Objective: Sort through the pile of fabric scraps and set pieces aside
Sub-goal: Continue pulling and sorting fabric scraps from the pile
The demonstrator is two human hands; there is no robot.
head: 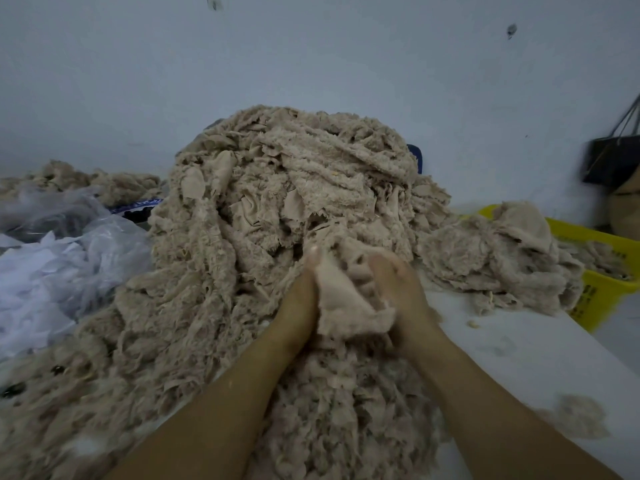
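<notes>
A tall pile of beige fleece scraps (pixel 277 202) covers the middle of the white table (pixel 519 358) and spreads toward the near left corner. At the pile's front, both hands hold one beige scrap (pixel 343 299) between them. My left hand (pixel 299 299) grips its left edge, thumb up against the cloth. My right hand (pixel 398 289) grips the right side, its fingers buried in the fabric. Both forearms reach in from the bottom edge.
A smaller heap of scraps (pixel 495 258) lies at the right, partly draped over a yellow crate (pixel 599 289) at the table's edge. Clear plastic bags (pixel 62 258) sit at the left, more scraps (pixel 97 181) behind them. A dark bag (pixel 613 161) hangs at the far right wall.
</notes>
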